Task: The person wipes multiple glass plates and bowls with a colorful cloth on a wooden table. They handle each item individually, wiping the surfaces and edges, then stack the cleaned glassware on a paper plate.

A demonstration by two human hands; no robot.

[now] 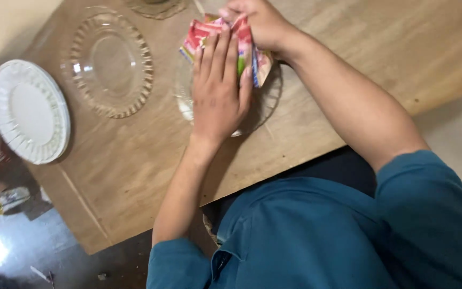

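Two hands grasp a colourful packet (252,56): left hand (217,88) pressed flat on it, right hand (260,24) pinching its top edge. Beneath the grip, a glass plate (266,104). It looks light, crinkly and slippery.

I note a packet (225,40) printed in red, pink, green and blue. Near the table's (135,160) left edge lies a white ribbed paper plate (29,111). The clear glass plate (109,61) beside it shows a scalloped rim. The tabletop is light brown woodgrain. My sleeves are teal.
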